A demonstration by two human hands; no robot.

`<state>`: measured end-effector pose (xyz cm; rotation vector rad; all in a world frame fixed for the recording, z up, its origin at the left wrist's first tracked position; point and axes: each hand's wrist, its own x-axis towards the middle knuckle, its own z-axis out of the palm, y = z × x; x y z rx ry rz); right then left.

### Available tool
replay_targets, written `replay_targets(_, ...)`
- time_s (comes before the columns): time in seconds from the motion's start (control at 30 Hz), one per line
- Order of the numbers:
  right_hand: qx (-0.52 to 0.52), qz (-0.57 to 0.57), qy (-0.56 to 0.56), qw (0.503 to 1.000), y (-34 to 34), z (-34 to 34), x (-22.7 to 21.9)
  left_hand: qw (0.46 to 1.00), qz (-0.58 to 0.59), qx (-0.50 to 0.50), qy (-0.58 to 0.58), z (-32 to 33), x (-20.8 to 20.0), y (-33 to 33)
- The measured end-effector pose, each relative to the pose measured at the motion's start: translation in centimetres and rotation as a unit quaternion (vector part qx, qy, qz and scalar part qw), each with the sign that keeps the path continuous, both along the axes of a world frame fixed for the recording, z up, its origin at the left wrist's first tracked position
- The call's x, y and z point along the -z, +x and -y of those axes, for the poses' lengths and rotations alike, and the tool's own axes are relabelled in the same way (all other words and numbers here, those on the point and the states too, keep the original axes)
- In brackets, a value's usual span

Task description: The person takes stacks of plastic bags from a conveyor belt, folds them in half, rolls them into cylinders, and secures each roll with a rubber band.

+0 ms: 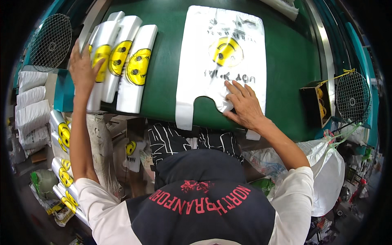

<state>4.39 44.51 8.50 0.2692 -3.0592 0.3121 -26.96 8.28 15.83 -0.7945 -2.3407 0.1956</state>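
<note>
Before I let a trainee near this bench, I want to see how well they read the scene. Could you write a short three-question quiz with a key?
1. True or false: the spread-out white bag lies to the left of the folded bags.
2. What colour is the work surface under the bags? A) red B) green C) white
3. Which of the person's hands is at the folded bags?

Key:
1. False; the spread-out white bag lies to their right.
2. B
3. The left hand; the right hand is at the near end of the spread-out white bag.
</note>
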Motion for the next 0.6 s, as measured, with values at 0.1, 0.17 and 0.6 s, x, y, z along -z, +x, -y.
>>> replay_targets(0.1, 0.012, -0.032, 0.004, 0.999, 0.5, 0.0, 2.7, 0.939, 0.261, 0.205, 0.089, -6.6, 2.4, 7.6)
replay_targets(0.17, -0.004, 0.031, 0.004, 0.999, 1.8, -0.5, 0.8, 0.842, 0.416, 0.307, -0.155, -9.7, 3.0, 14.1)
replay_targets(0.6, -0.026, 0.013, 0.055, 0.998, 9.2, -7.2, 0.0, 0.859, 0.341, 0.376, -0.068, -12.7, 7.4, 12.2)
